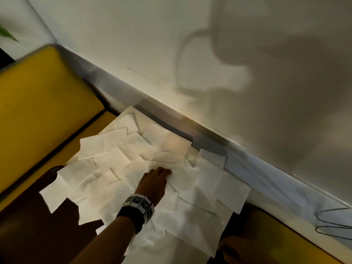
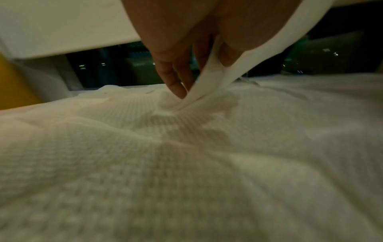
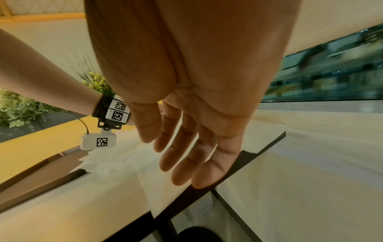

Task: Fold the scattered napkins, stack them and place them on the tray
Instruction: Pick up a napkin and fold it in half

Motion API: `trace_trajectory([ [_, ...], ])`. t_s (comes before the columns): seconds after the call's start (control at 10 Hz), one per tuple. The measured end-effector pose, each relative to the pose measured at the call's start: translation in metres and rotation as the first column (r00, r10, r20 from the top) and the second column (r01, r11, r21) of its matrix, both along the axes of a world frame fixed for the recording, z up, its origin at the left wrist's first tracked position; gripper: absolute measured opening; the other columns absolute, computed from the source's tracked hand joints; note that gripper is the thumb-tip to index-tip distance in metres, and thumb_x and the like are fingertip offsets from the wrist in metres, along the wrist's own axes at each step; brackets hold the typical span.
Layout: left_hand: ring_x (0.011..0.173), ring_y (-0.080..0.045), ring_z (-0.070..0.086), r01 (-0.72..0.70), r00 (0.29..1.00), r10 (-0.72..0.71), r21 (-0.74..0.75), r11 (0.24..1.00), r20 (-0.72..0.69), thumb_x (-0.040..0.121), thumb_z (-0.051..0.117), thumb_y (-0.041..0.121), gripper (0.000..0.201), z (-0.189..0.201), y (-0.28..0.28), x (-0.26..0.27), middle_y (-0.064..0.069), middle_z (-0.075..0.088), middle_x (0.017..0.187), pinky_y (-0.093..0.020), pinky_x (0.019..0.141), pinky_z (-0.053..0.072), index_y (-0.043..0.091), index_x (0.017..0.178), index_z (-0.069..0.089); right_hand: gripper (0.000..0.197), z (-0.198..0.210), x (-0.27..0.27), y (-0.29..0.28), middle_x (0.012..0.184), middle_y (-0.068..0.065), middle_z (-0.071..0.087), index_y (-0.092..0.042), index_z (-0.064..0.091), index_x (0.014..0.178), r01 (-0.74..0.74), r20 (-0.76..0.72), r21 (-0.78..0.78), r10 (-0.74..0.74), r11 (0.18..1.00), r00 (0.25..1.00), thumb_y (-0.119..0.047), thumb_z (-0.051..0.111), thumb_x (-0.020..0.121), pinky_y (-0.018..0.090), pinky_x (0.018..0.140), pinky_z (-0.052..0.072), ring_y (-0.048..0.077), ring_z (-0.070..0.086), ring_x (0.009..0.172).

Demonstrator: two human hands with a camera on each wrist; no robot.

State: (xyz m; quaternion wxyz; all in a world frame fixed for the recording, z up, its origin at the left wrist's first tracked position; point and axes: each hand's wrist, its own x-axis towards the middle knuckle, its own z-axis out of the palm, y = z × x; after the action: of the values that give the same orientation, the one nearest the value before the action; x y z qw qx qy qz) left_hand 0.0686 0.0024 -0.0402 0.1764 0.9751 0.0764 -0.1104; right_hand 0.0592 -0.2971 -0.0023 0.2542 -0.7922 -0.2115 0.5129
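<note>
Surface: a white counter (image 1: 131, 109) stands against a pale wall (image 1: 133, 35); its far corner shows bare, the rest lies under paper.
Room: a yellow bench seat (image 1: 38, 103) runs along my left; a metal strip (image 1: 171, 119) lines the foot of the wall; green plants (image 3: 18, 108) show in the right wrist view, beyond my left forearm.
Napkins: white napkins (image 1: 106, 168), embossed with a fine grid, lie unfolded and overlapping over nearly the whole counter; several hang past its edges.
Pinched napkin: one napkin edge (image 2: 209, 81) is lifted off the layer beneath it, near the middle of the spread.
Left hand: my left hand (image 1: 154, 181) reaches onto the middle of the spread, the lifted edge pinched between its fingers (image 2: 176, 78) and thumb (image 2: 230, 54).
Right hand: my right hand (image 3: 186, 131) hangs apart from the counter at its near right corner, fingers straight and loosely together, holding nothing.
Cut off: in the head view only part of my right hand (image 1: 236, 250) shows, at the bottom edge, dim.
Hard to make out: the near napkins in the left wrist view are blurred; I cannot tell how many napkins there are.
</note>
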Motion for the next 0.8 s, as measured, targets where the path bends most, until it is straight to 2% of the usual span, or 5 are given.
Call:
trace_trajectory([
  [0.1,0.106,-0.025,0.061,-0.310,0.910,0.385,-0.361,0.879,0.156,0.098,0.049,0.015,0.022,0.044,0.005,0.001,-0.004,0.066,0.116,-0.027,0.088,0.042,0.015,0.116,0.061,0.019,0.059,0.004,0.028,0.095,-0.033,0.046,-0.051,0.053,0.100,0.099,0.079,0.014,-0.100,0.995,0.992,-0.059,0.048,0.084,-0.004,0.078,0.037,-0.019,0.048,0.079],
  [0.2,0.097,-0.028,0.065,-0.433,0.786,0.613,-0.630,0.645,0.087,0.096,0.055,0.015,0.013,0.082,0.007,-0.010,-0.007,0.072,0.100,-0.032,0.083,0.049,0.014,0.100,0.067,0.024,0.073,0.023,0.049,0.108,-0.027,0.056,-0.044,0.050,0.112,0.305,0.107,0.214,-0.333,0.928,0.937,-0.040,0.057,0.089,0.011,0.086,0.049,-0.010,0.055,0.093],
  [0.3,0.096,-0.023,0.069,-0.366,0.715,0.698,-0.873,0.323,-0.041,0.092,0.060,0.012,0.013,0.137,0.011,-0.048,-0.005,0.075,0.097,-0.040,0.085,0.054,0.016,0.097,0.071,0.056,0.110,0.045,0.105,0.123,-0.017,0.058,-0.043,0.043,0.125,0.382,-0.005,0.445,-0.424,0.810,0.906,-0.059,0.057,0.073,0.027,0.095,0.050,0.003,0.059,0.110],
  [0.5,0.098,-0.031,0.069,-0.207,0.730,0.684,-0.955,0.210,-0.008,0.093,0.059,0.009,0.016,0.178,0.021,-0.113,-0.011,0.075,0.102,-0.043,0.085,0.055,0.008,0.103,0.070,0.027,0.166,0.021,0.171,0.108,-0.001,0.071,-0.021,0.059,0.116,0.280,-0.265,0.559,-0.152,0.780,0.952,-0.026,0.059,0.089,0.035,0.082,0.059,0.018,0.068,0.102],
  [0.8,0.093,-0.028,0.071,-0.113,0.719,0.660,-0.900,0.421,0.219,0.091,0.061,0.015,0.015,0.198,0.031,-0.176,-0.008,0.074,0.099,-0.046,0.079,0.058,0.013,0.103,0.069,0.045,0.170,-0.030,0.181,0.105,0.009,0.071,-0.013,0.059,0.101,0.434,-0.406,0.552,-0.225,0.712,0.886,-0.032,0.073,0.062,0.051,0.083,0.057,0.029,0.069,0.098],
])
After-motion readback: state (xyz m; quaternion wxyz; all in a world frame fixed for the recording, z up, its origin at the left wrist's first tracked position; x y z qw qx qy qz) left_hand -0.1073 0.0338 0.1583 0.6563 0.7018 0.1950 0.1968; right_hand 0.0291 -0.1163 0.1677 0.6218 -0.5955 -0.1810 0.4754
